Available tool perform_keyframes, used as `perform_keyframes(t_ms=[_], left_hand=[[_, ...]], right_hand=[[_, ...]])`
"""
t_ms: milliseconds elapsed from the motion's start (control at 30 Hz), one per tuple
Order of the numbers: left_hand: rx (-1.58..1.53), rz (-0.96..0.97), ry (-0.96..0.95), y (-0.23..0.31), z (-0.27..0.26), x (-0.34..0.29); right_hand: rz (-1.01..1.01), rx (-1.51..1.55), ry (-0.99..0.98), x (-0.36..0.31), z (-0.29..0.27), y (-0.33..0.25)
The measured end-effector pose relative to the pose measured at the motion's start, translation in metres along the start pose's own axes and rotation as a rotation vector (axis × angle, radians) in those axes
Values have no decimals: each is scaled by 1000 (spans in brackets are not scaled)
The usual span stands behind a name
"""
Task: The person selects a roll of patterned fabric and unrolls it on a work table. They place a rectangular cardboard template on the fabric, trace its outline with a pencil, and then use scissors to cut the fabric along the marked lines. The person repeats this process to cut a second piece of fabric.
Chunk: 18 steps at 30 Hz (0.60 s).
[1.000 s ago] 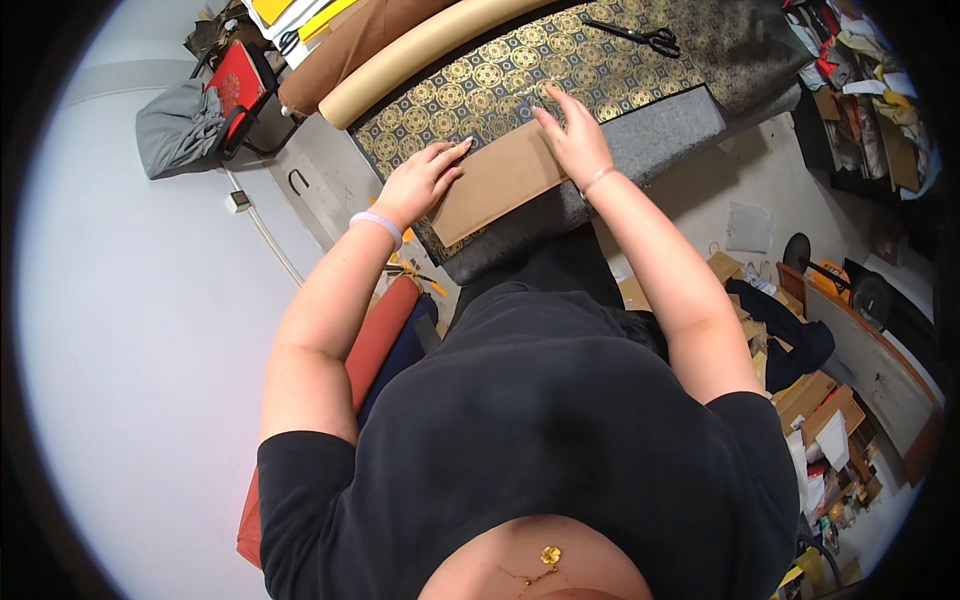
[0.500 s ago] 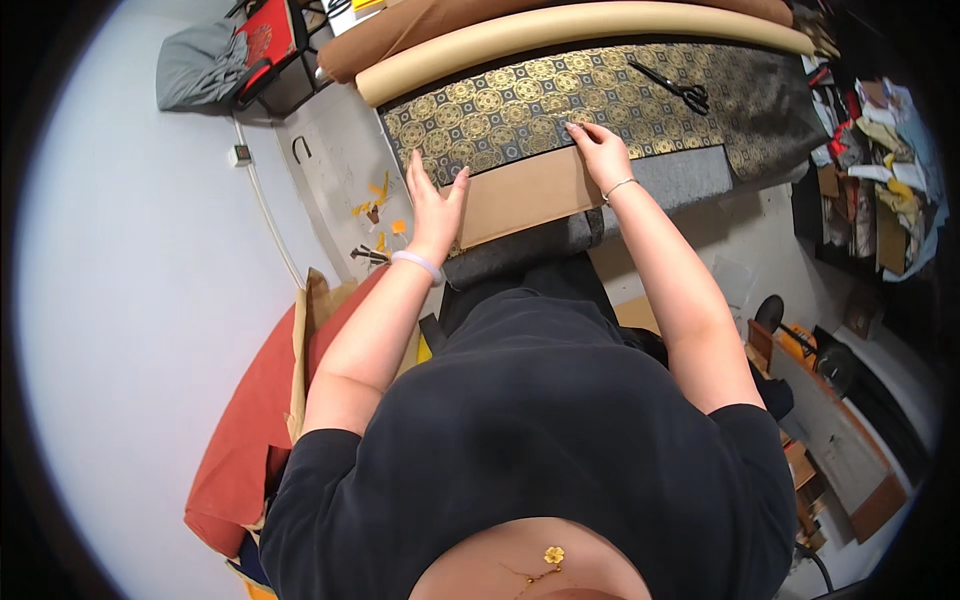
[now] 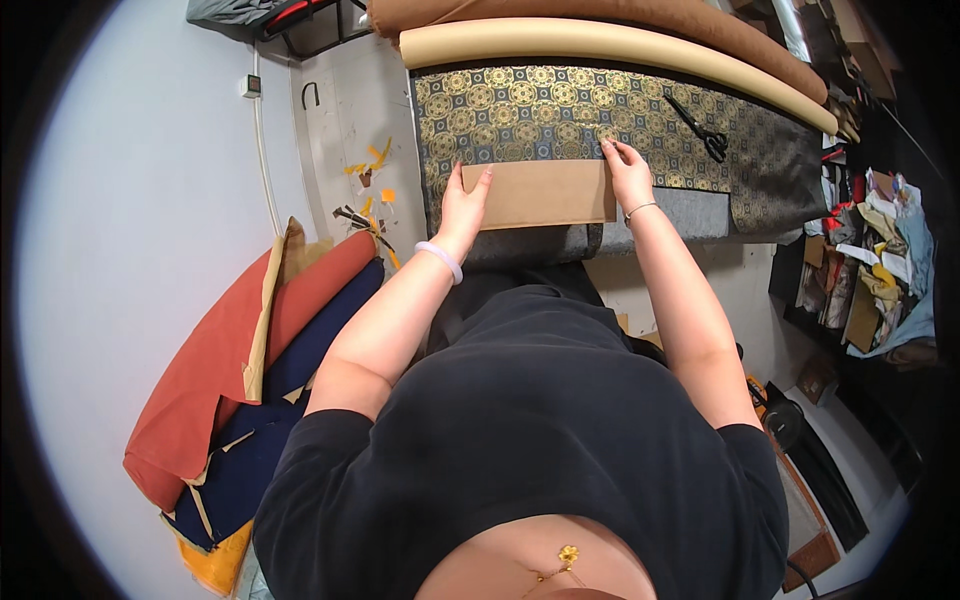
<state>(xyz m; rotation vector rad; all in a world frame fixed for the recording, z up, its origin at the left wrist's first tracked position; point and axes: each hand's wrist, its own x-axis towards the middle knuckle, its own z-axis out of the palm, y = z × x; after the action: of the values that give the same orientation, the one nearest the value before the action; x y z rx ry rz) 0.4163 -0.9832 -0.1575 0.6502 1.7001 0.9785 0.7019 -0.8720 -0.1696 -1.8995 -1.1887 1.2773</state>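
A brown rectangular cardboard piece point(image 3: 545, 197) is held between my two hands over the near edge of the patterned fabric. My left hand point(image 3: 466, 208) grips its left edge, thumb on the upper face and fingers along the side. At the far right corner, my right hand point(image 3: 629, 178) pinches the board between thumb and fingers. Under and beyond it spreads black fabric with a gold and grey medallion pattern point(image 3: 530, 105). Its grey underside point(image 3: 690, 212) shows along the near edge, right of my right hand. Black scissors point(image 3: 712, 143) lie on the fabric to the right.
A cream roll point(image 3: 600, 42) and a brown roll point(image 3: 620, 14) lie along the table's far side. Red fabric point(image 3: 200, 385) and dark blue fabric point(image 3: 255, 450) rest at the left. Piled scraps point(image 3: 885, 240) fill the right side. Yellow offcuts point(image 3: 380, 155) lie left of the table.
The view has shifted, so the table sits further right. The cardboard now appears squarer to me and its far edge lies over the patterned fabric. Both hands remain at its ends.
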Motion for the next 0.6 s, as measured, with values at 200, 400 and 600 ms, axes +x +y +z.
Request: perform_keyframes(t_ms=[200, 400, 600], left_hand=[[-20, -20, 5, 17, 3, -9], [-76, -13, -78, -4, -2, 7], [529, 552, 186, 13, 5, -4]], right_hand=[[-9, -100, 22, 1, -2, 2], [-22, -117, 9, 8, 0, 9], [-29, -50, 6, 3, 1, 8]])
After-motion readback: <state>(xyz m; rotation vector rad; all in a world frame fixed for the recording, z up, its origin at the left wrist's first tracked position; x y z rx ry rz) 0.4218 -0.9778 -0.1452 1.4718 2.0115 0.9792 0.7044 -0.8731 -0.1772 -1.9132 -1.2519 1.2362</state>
